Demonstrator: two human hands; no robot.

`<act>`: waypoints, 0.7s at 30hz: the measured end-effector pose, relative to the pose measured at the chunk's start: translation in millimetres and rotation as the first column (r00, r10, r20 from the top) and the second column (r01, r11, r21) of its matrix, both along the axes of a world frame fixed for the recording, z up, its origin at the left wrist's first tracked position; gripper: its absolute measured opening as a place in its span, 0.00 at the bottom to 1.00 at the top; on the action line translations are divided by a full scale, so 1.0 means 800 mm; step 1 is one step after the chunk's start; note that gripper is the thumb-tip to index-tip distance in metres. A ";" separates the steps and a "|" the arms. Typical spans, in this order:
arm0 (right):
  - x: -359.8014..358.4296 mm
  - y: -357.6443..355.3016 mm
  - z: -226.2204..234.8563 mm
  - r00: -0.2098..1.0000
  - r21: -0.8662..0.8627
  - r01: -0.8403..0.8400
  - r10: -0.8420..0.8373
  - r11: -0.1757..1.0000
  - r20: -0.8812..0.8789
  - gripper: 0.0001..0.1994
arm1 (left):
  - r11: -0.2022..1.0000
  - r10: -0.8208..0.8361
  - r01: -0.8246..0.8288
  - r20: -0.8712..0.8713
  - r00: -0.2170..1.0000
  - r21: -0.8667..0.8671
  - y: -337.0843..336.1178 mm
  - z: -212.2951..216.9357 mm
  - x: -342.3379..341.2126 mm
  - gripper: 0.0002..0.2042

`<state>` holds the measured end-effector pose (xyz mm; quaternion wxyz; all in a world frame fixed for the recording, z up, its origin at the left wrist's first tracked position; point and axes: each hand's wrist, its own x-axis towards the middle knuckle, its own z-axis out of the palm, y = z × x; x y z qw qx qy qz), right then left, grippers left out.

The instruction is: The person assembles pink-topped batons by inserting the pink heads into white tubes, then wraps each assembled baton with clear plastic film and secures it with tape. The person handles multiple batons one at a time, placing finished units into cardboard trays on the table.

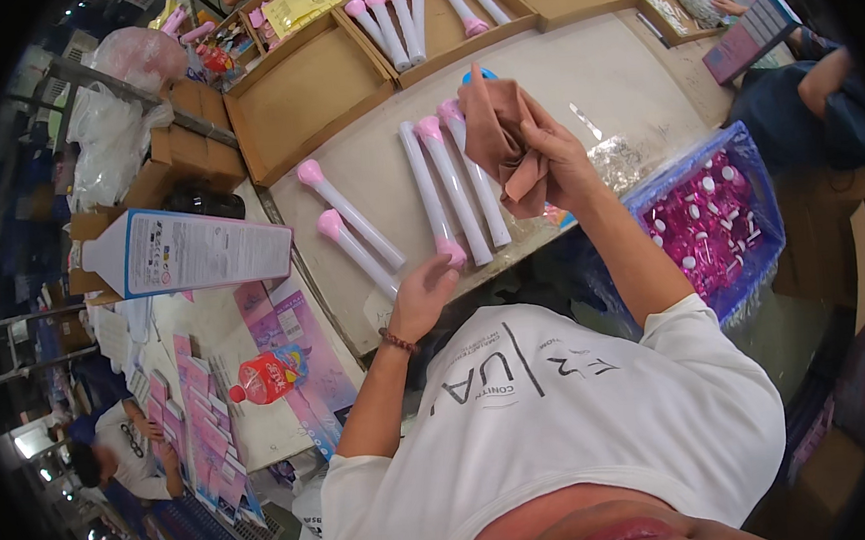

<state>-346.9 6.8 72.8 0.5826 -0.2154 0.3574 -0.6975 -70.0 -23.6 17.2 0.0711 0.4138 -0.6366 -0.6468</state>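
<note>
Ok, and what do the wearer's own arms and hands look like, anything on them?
Both the left hand and the right hand are without gloves. A dark reddish-brown beaded bracelet circles the left wrist; the right wrist shows nothing worn. The forearms are uncovered below the short sleeves of a white T-shirt with dark lettering across its front.

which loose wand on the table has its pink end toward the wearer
The wand by the left hand, leftmost of the middle three; the other loose wands point theirs away.
</note>
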 end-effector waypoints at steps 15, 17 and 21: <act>0.080 0.054 0.013 0.986 0.066 -0.159 0.161 0.985 -0.029 0.28 | 0.947 0.314 -0.265 -0.711 0.630 0.184 -0.033 0.056 -0.049 0.09; 0.073 0.060 -0.002 0.978 0.155 -0.153 0.126 0.976 0.169 0.28 | 0.976 0.200 -0.203 -0.679 0.707 0.076 -0.042 0.070 -0.058 0.11; 0.052 0.085 -0.019 0.947 0.050 -0.210 0.190 0.976 0.259 0.31 | 0.978 0.208 -0.163 -0.646 0.734 0.129 -0.043 0.083 -0.093 0.11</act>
